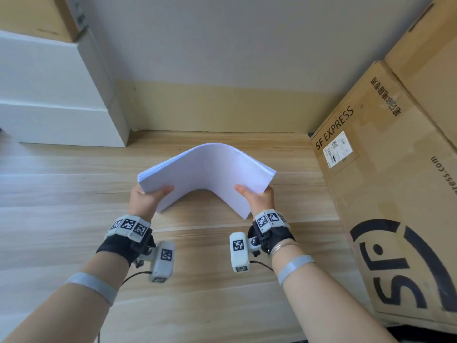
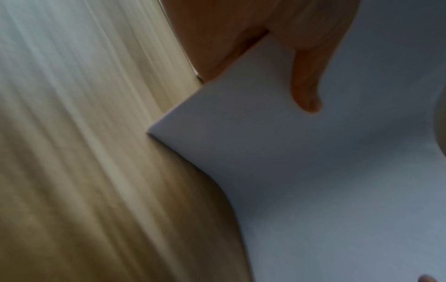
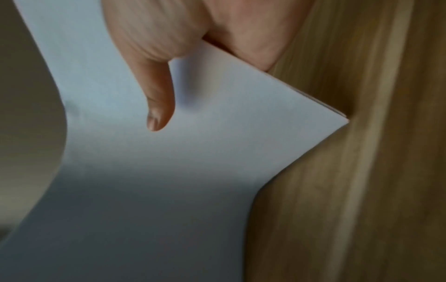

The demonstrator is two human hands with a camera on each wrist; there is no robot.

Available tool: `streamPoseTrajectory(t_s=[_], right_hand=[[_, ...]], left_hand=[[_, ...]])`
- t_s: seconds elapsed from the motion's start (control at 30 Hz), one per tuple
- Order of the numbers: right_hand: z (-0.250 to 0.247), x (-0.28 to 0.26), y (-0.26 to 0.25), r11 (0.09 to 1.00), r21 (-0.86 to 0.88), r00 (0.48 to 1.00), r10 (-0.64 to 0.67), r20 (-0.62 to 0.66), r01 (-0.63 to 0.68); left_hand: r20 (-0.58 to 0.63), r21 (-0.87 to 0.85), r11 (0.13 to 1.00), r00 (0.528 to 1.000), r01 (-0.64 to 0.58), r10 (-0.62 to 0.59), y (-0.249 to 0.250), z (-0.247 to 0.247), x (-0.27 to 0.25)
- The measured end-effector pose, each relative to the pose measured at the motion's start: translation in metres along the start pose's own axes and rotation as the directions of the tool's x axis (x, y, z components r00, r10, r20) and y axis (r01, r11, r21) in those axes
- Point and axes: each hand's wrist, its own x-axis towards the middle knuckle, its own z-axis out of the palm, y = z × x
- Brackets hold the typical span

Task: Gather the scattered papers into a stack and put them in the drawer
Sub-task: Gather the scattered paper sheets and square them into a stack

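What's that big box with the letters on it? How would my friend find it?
Start at the wooden floor and look to the right of the paper stack, which the left hand and right hand grip. The cardboard box stands there by the wall. Unlike the white cabinet on the left, it is brown, printed SF EXPRESS, with a white shipping label.

Paper stack (image 1: 210, 169) held above floor (image 1: 74, 199), in middle, bent upward into arch. Left hand (image 1: 146, 198) at stack's left end, right hand (image 1: 257, 196) at right end; thumbs on top, fingers underneath. Drawer unit (image 1: 57, 95) stands far left on floor, against wall (image 1: 222, 40); box (image 1: 32, 16) on top of it. Cardboard box (image 1: 385, 194) at right on floor, another box (image 1: 430, 58) behind it.
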Motion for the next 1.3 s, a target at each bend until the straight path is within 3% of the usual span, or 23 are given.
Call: streamPoseTrajectory(t_s=[0.1,0.23,0.4,0.5,0.63,0.8,0.93,1.03,1.17,1.3], right_hand=[[0.003,-0.003,0.011,0.996,-0.083,0.999,0.032,-0.005,-0.032],[0.004,0.003,0.014,0.998,-0.057,0.997,0.035,-0.070,-0.039],[0.003,0.002,0.030,0.990,-0.076,0.990,0.109,-0.084,-0.115],[0.007,0.000,0.035,0.987,-0.080,0.987,0.130,-0.092,-0.137],[0.004,0.007,0.023,0.989,-0.121,0.987,0.070,-0.146,-0.088],[-0.007,0.012,-0.022,0.952,-0.300,0.995,-0.085,-0.055,0.065],[-0.015,0.015,-0.071,0.856,-0.479,0.980,-0.192,0.051,0.193],[-0.018,0.015,-0.102,0.730,-0.619,0.957,-0.233,0.172,0.289],[-0.012,0.007,-0.134,0.530,-0.743,0.912,-0.271,0.308,0.408],[0.007,-0.006,-0.154,0.350,-0.778,0.852,-0.272,0.448,0.521]], left_hand=[[0.077,0.077,0.995,0.995,0.063,-0.069,-0.010,-0.002,-0.002],[-0.006,0.044,0.998,0.999,0.040,-0.040,-0.012,-0.004,0.001],[0.050,0.056,0.995,0.995,0.079,-0.082,-0.017,-0.006,-0.004],[0.011,0.028,0.997,0.997,0.079,-0.079,-0.022,0.000,-0.002],[-0.048,0.017,0.997,0.996,0.074,-0.073,-0.026,0.001,0.006],[-0.016,0.074,0.995,0.998,0.064,-0.063,-0.023,-0.009,0.017],[-0.029,0.102,0.994,0.999,0.049,-0.046,-0.004,-0.025,0.031],[0.018,0.146,0.985,0.995,-0.095,0.094,0.027,-0.035,0.038],[0.190,0.380,0.889,0.962,-0.257,0.197,0.060,-0.039,0.040],[0.299,0.609,0.741,0.947,-0.282,0.115,0.081,-0.021,0.033]])
